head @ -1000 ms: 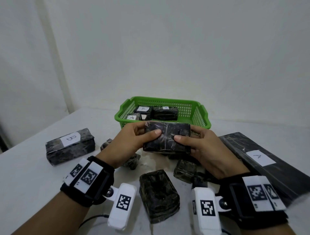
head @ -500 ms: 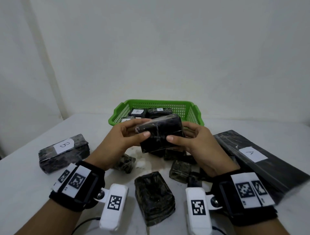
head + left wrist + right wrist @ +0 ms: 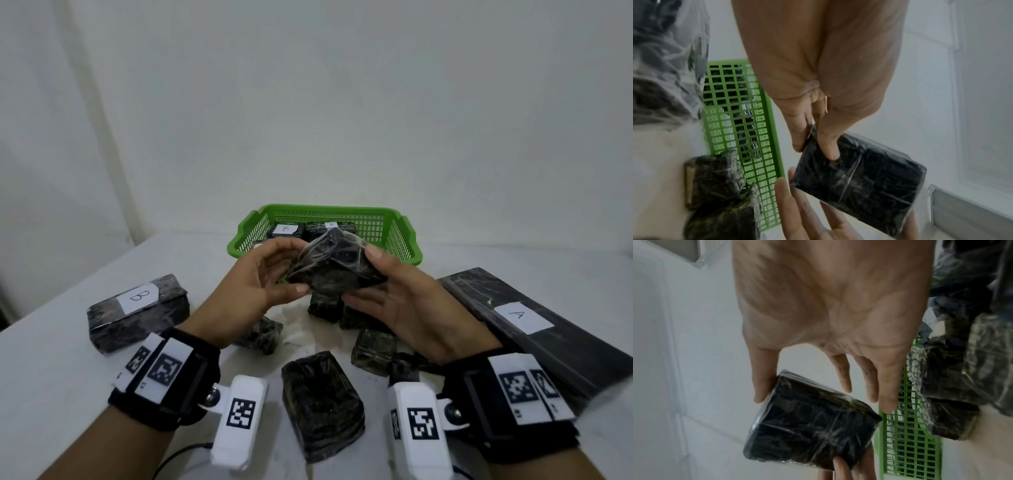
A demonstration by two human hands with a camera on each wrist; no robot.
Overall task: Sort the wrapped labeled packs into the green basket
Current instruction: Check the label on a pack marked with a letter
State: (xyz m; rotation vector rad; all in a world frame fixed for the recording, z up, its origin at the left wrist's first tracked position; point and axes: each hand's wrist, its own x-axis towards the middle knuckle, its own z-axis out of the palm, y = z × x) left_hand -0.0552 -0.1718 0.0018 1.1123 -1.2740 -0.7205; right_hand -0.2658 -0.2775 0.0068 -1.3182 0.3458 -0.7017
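Observation:
A dark plastic-wrapped pack [image 3: 337,265] is held in the air just in front of the green basket [image 3: 329,209]. My left hand [image 3: 270,274] pinches its left end between thumb and fingers. My right hand [image 3: 388,294] holds the right end, thumb on the top corner and fingers underneath. No label shows on its visible faces. In the left wrist view my thumb presses on the pack [image 3: 859,183] beside the basket [image 3: 748,129]. The right wrist view shows the pack [image 3: 807,423] at my thumb. Inside the basket lie a pack marked B [image 3: 286,229] and a pack marked A [image 3: 330,226].
On the white table a block labelled B [image 3: 137,311] lies at the left. A long flat pack labelled A [image 3: 524,329] lies at the right. A chunky unlabelled pack [image 3: 322,404] sits between my wrists, and several smaller packs [image 3: 375,346] are scattered under my hands.
Both hands have lifted the pack and turned it from flat-facing to tilted with a corner up, closer to the basket's front rim.

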